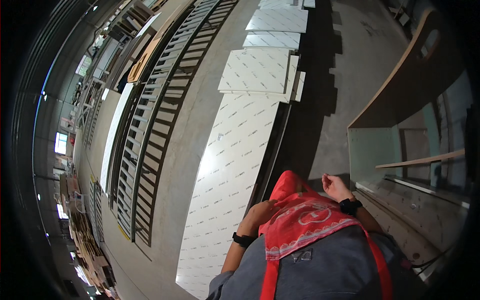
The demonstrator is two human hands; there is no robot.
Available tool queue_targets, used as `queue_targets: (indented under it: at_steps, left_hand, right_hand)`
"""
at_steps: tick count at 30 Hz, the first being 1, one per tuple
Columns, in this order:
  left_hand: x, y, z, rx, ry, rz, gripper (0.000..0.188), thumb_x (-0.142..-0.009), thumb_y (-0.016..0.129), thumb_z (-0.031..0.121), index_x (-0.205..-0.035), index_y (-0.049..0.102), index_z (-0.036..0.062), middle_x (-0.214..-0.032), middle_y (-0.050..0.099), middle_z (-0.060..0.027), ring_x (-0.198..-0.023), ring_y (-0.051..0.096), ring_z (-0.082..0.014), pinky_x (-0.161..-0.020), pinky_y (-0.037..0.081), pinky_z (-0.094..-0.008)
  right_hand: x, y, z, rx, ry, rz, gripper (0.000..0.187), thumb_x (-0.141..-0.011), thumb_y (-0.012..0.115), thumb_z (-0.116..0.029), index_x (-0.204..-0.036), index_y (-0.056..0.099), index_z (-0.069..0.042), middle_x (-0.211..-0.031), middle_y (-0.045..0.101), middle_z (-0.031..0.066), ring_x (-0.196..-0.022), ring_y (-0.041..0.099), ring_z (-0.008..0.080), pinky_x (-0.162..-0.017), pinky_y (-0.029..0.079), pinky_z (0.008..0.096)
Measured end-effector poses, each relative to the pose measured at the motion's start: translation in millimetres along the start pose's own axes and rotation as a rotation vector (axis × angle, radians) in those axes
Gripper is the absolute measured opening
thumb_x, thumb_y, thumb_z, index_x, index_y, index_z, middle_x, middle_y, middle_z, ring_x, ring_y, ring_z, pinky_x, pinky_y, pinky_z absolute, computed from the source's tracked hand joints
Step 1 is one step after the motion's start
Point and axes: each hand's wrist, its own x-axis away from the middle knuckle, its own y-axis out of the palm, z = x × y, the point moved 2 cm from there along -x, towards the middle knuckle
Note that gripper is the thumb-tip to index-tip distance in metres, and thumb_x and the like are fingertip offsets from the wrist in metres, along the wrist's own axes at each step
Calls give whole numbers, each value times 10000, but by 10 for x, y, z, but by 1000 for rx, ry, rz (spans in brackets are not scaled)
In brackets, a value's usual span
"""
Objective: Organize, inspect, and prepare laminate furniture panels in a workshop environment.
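My left hand (260, 212) rests at the left side of the red apron (305, 215) I wear. Its fingertips meet the cloth, and whether they grip it cannot be made out. To the right of the apron, my right hand (337, 187) is raised with loosely bent fingers and nothing visible in it. Both wrists carry dark bands. Just left of my body lies a long stack of white panels (227, 150) with rows of small print, dark along its right side.
More white panels (277, 20) lie farther ahead. A roller conveyor (145, 107) runs along the left over the concrete floor (175, 150). At right stands a wooden cabinet-like frame (367, 145) with a curved top board (400, 70). Stacked boards (90, 240) sit at far left.
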Motion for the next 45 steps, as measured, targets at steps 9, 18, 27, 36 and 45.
queue_targets:
  at_steps: [9,18,27,36,45]
  left_hand:
    - [-1919,-843,-140,22,13,-106,347,-882,514,340,-1045,599,46,-963,641,-187,-912,611,-349,-772,491,-417]
    - [-3463,-2164,151,67,35,30,327,-885,501,304,-1062,584,42,-968,634,-194,-916,607,-351,-776,486,-427]
    - [-3870,-2764,156,194,-242,-6,400,-891,494,301,-1143,564,-1,-1091,606,-208,-1017,581,-346,-869,462,-393]
    - [-4121,-2861,60,400,-647,170,362,-875,533,287,-1117,589,24,-1068,620,-193,-1002,589,-335,-834,475,-392]
    - [-5239,-3186,197,664,-712,107,355,-895,519,275,-1165,553,47,-1046,629,-179,-959,598,-352,-803,476,-396]
  right_hand:
    - [-1026,749,-1351,-95,-41,64,103,-900,490,-73,-920,580,-28,-885,614,60,-823,607,158,-703,518,252]
    - [-1759,2515,-3173,280,-218,-47,110,-909,503,-124,-937,586,-58,-853,611,38,-766,588,132,-673,483,229]
    - [-2969,3051,-3704,179,56,6,107,-895,512,-85,-969,580,-48,-900,614,46,-823,601,148,-718,505,248]
    - [-4910,4097,-4155,542,193,-14,100,-879,532,-131,-922,578,-54,-846,622,45,-779,595,132,-693,481,236]
    - [-7288,4511,-4935,770,49,51,124,-832,575,-150,-893,602,-46,-858,652,69,-762,633,162,-686,526,288]
